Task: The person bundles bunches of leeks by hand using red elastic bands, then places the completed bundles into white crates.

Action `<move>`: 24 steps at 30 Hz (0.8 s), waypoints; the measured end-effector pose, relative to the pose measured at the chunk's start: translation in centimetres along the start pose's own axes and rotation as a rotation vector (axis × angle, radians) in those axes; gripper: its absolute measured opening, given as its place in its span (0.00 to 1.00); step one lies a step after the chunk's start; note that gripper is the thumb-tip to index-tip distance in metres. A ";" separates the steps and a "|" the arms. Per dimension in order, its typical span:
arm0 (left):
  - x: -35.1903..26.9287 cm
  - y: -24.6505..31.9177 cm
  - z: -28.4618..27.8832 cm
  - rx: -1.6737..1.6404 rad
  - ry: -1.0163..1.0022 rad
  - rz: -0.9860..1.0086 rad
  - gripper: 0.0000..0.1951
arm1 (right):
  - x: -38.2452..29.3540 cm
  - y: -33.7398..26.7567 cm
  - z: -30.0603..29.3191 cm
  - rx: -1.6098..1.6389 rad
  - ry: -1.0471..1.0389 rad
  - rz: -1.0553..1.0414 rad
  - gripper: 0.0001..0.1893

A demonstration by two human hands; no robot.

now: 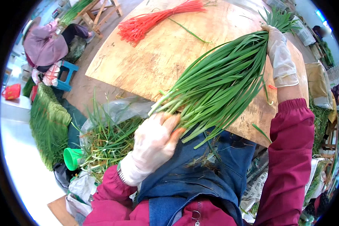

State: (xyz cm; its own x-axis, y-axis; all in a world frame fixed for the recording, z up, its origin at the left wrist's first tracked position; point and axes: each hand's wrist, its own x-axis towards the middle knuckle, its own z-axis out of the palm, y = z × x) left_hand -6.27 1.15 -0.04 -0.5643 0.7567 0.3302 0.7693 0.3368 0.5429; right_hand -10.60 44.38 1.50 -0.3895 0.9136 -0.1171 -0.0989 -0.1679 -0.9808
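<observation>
A large bunch of green garlic chives (217, 82) slants across the near right part of a wooden table (135, 65). My right hand (278, 53), in a pale thin glove, is closed around the bunch near its leaf tips, which stick out beyond the fist. At the pale stem ends is my left hand (155, 138), gloved with orange-tinted fingertips and slightly blurred; its fingers touch the lower stems, but whether they grip any cannot be told. Farther back on the table lies a bundle of red plastic ties (161, 19). Loose green leaves (190, 31) lie beside it.
Left of my lap is a plastic-lined heap of leaf scraps (110, 138) with a green cup (72, 159) beside it. Stacked chives (49, 124) stand farther left. A person (45, 45) sits near a blue stool (66, 75). Scraps (206, 162) lie on my blue apron.
</observation>
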 end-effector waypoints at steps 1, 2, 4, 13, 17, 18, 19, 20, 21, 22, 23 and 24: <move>0.7 0.1 0.6 0.046 0.029 -0.002 0.12 | -0.7 -0.1 0.3 0.000 0.004 -0.005 0.15; 1.1 -0.1 1.4 0.085 0.060 -0.001 0.11 | -1.4 -0.2 0.7 -0.001 0.008 -0.009 0.15; 1.3 -0.4 2.0 -0.045 -0.017 -0.106 0.09 | -1.7 -0.1 1.0 0.003 0.008 0.000 0.15; 2.1 -1.1 1.2 -0.759 -0.184 -0.629 0.07 | -8.2 -4.2 0.9 -0.814 -0.019 -0.738 0.21; 1.8 -0.5 0.3 -0.844 -0.193 -0.733 0.07 | -19.4 -4.4 -1.0 -0.704 -0.419 -0.560 0.20; 1.6 -0.6 0.5 -0.840 -0.202 -0.722 0.07 | -22.2 -3.1 -1.4 -0.520 -0.663 -0.367 0.15; 1.6 -0.3 0.3 -0.889 -0.207 -0.746 0.07 | -25.2 -2.1 -1.9 -0.356 -0.850 -0.134 0.12; 2.0 0.4 0.0 -0.937 -0.219 -0.769 0.08 | -27.4 -1.3 -2.3 -0.415 -0.824 0.113 0.12; 2.1 0.8 -0.1 -0.980 -0.226 -0.795 0.08 | -29.0 -0.4 -2.3 -0.465 -0.797 0.361 0.12; 2.1 1.2 0.0 -0.952 -0.232 -0.742 0.08 | -29.7 0.3 -2.2 -0.420 -0.781 0.433 0.12; 2.0 1.4 0.1 -0.923 -0.238 -0.690 0.08 | -30.2 1.1 -2.2 -0.375 -0.766 0.505 0.13; 2.0 1.7 0.2 -0.898 -0.242 -0.635 0.08 | -30.5 2.0 -2.3 -0.305 -0.739 0.535 0.12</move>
State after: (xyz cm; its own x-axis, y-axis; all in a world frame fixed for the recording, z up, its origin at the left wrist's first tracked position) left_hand -6.04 3.34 1.32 -0.6288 0.7133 -0.3095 -0.1860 0.2484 0.9506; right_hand 3.17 17.06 2.75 -0.8027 0.2618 -0.5358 0.4616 -0.2959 -0.8363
